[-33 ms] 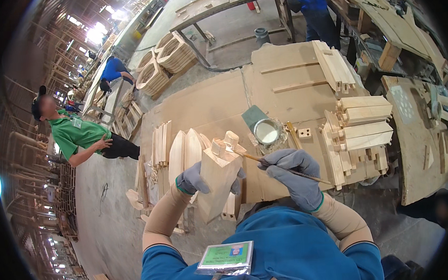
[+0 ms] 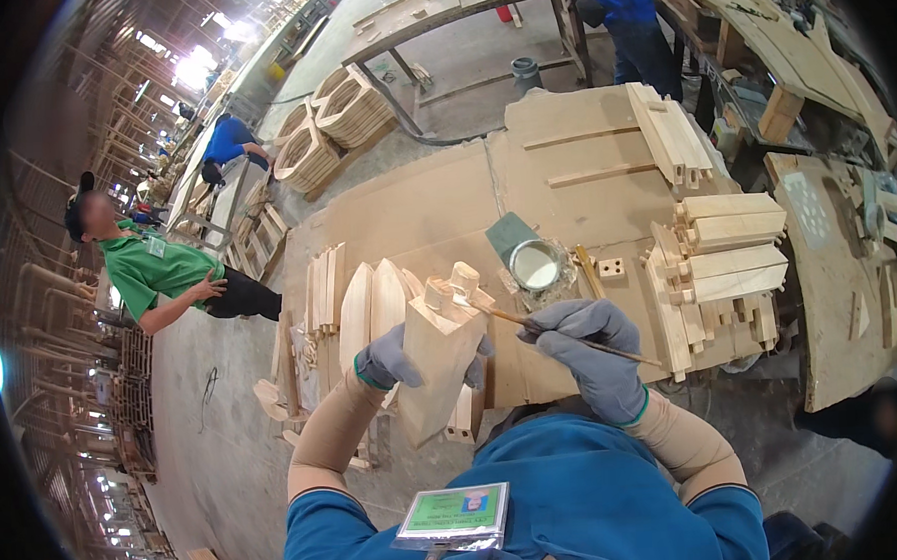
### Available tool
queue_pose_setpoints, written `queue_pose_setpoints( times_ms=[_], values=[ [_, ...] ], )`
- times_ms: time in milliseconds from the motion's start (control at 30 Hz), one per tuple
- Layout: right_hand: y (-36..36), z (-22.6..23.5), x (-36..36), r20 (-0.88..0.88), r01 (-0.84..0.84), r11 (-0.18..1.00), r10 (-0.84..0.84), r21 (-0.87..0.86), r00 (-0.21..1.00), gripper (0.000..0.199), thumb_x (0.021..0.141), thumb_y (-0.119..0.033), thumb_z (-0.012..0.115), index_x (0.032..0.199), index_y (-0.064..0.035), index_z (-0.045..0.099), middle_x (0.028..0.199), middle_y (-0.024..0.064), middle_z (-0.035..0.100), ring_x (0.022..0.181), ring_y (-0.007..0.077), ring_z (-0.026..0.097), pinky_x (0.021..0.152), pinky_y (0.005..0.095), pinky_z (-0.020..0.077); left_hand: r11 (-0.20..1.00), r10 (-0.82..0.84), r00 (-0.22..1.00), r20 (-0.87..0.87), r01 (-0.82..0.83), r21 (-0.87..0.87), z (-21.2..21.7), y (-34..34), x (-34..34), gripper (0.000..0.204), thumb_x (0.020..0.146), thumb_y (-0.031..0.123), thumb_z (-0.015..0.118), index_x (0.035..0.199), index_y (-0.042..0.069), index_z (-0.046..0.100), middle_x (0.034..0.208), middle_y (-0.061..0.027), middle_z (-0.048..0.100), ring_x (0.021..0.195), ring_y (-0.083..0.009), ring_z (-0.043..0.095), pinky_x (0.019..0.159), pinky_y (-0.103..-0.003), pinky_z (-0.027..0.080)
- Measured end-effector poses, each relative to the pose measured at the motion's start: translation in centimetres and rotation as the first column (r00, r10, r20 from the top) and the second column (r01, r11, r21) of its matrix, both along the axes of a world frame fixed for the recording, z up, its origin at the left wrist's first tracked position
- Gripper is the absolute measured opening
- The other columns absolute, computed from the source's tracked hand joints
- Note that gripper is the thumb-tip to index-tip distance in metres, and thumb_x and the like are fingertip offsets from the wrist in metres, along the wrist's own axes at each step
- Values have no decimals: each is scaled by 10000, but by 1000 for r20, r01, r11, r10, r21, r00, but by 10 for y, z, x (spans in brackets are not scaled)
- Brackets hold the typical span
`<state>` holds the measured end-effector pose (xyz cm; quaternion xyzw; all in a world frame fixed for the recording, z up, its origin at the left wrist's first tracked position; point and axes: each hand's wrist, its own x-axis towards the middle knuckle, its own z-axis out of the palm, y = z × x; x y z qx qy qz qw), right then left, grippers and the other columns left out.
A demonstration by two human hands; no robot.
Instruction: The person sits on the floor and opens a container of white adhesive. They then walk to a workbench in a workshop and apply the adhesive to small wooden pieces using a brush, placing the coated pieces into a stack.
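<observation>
My left hand (image 2: 388,360), in a grey glove, is closed round a pale wooden leg-like block (image 2: 442,365) held upright and tilted. Two short tenons (image 2: 462,277) stick up from its top end. Gloved too, my right hand (image 2: 594,346) pinches a thin wooden-handled brush (image 2: 617,352), its tip against the block beside the tenons. Beyond my hands sits a small pot (image 2: 514,268) of white liquid, next to a dark green flat piece (image 2: 508,234). A yellowish stick (image 2: 589,272) and a small wood block with holes (image 2: 611,267) lie right of the pot.
Cardboard (image 2: 415,206) covers the work surface. Stacked tenoned pieces (image 2: 732,230) lie at right, and more slats (image 2: 667,135) lie at far right. Pointed wooden pieces (image 2: 371,301) stand left of my block. A person in green (image 2: 158,268) stands at left; others work further off.
</observation>
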<state>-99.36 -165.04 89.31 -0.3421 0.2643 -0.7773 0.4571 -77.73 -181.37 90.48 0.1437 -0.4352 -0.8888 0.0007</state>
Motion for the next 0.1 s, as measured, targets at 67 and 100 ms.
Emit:
queue_pose_setpoints(
  times_ms=[67, 100],
  values=[
    [0, -5, 0, 105, -37, 999, 40, -32, 994, 173, 838, 99, 604, 926, -35, 537, 1056, 157, 630, 1001, 246, 637, 863, 354, 529, 998, 14, 1000, -19, -15, -53, -1, -2, -3, 964, 491, 124, 776, 1353, -29, 374, 1209, -232, 555, 972, -356, 629, 844, -451, 512],
    [1, -4, -1, 118, -58, 997, 65, -59, 991, 157, 853, 79, 596, 933, -39, 532, 1063, 169, 627, 1045, 272, 622, 887, 378, 520, 997, 27, 999, -40, -29, -66, -1, -1, -6, 978, 484, 134, 786, 1356, -25, 373, 1215, -233, 550, 974, -359, 628, 845, -455, 512]
  ],
)
